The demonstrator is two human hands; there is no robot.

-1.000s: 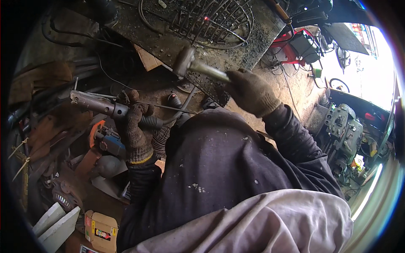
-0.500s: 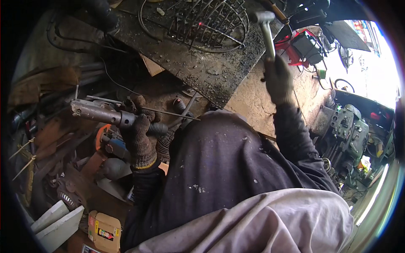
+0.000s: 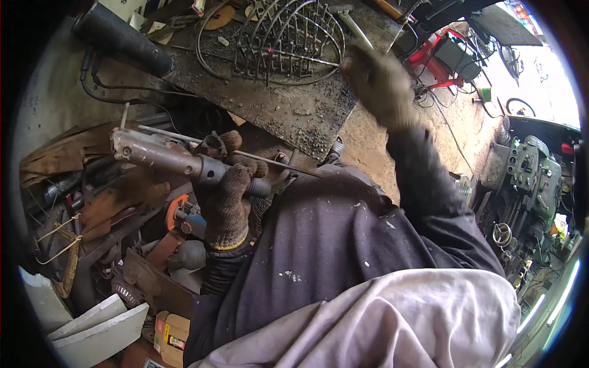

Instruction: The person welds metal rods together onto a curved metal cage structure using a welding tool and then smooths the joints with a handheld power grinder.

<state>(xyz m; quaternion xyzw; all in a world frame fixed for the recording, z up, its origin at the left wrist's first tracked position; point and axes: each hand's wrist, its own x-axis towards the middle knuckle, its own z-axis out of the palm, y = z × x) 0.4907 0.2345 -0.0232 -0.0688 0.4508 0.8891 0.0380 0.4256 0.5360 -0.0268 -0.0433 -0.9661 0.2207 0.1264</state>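
My left hand [image 3: 227, 199], in a brown knitted glove, is closed around a thick metal cylinder [image 3: 153, 152] with a collar and a threaded end [image 3: 258, 188]. A thin metal rod [image 3: 279, 162] runs beside the cylinder and passes at the gloved fingers; whether they grip it too, I cannot tell. Over the right side of the workbench, my gloved right hand [image 3: 386, 92] is closed on a hammer [image 3: 354, 27], its head pointing away from me. Beyond the hands, a cage of bent metal rods [image 3: 288, 40] lies within a wire ring on the bench.
Dark grit covers the metal workbench [image 3: 270, 104]. At the far left stands a black cylinder [image 3: 119, 40]. Scrap metal, white boards [image 3: 101, 328] and a cardboard box [image 3: 172, 337] crowd the left. A red plastic chair [image 3: 438, 64] and a grey machine [image 3: 527, 178] are at the right.
My right hand has swung the hammer away from me and leftward, towards the bench. The left hand still holds the cylinder. The whole view has shifted slightly.
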